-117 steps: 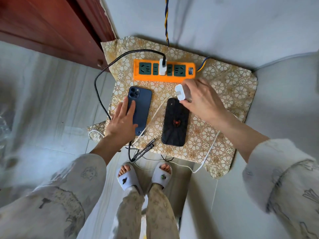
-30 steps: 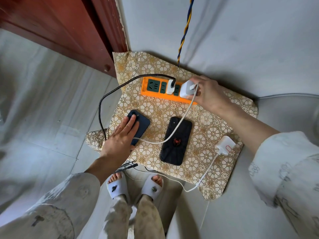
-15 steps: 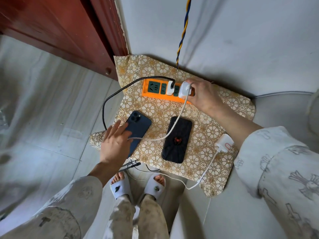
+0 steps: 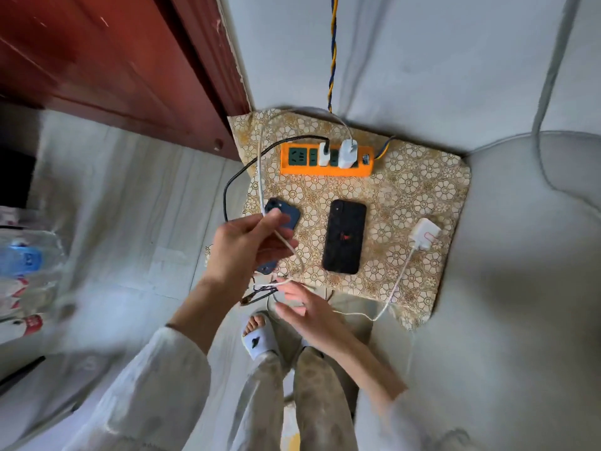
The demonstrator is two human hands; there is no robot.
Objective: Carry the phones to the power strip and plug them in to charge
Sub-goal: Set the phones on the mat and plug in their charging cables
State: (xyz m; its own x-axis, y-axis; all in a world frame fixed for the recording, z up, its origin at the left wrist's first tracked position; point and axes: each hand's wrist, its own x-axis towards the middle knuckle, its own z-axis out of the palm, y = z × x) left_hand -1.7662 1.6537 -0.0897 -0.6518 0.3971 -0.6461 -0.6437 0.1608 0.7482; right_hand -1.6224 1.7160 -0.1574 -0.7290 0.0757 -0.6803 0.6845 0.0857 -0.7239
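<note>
Head view: the blue phone (image 4: 283, 216) lies on the patterned cloth (image 4: 406, 190), its long axis running toward the person, its near end under the left hand (image 4: 242, 252). That hand's fingers (image 4: 276, 219) pinch the white cable (image 4: 260, 177) above it. The right hand (image 4: 304, 307), nearer the loose cable end, has its fingers apart. The black phone (image 4: 345, 236) lies just right, short of the power strip (image 4: 325, 157).

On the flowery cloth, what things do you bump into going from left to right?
Blue phone → black phone → loose white charger, lying at the right edge of the flowery cloth.
</note>
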